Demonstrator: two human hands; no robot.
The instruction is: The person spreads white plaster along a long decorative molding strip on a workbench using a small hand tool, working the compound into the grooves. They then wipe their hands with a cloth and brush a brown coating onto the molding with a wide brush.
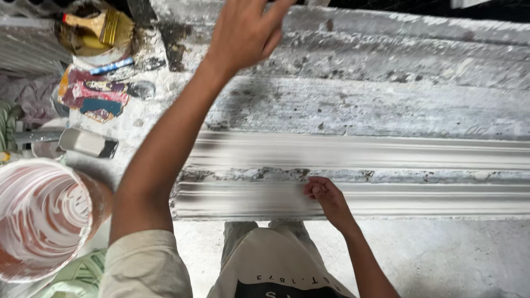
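The left hand [245, 33] is raised at the top centre of the frame, empty, its fingers loosely spread and slightly curled over the rough, plaster-caked workbench [397, 88]. It grips nothing; whether its fingertips touch the bench surface I cannot tell. The left arm runs down from it to a pale sleeve at the lower left.

The right hand [323, 193] sits at lower centre, fingers bent and bunched together, pressed against the upper edge of the near white moulding strip [419, 200] — touching it rather than wrapped around it. That strip lies lengthwise along the near edge of the bench, running from centre to the right edge of the frame. A second white moulding strip [386, 152] lies parallel just behind it, with a dirty, speckled band of bench between the two.

At the lower left stands a bucket [41, 218] smeared inside with white plaster. Above it, at mid left, a flat scraper [88, 142] rests on the bench, and nearby lies a putty knife with a paint-crusted blade [94, 94]. In the upper left corner a wide brush [102, 26] with a yellowish handle lies across a stained container. The grey floor [436, 254] shows at the lower right.
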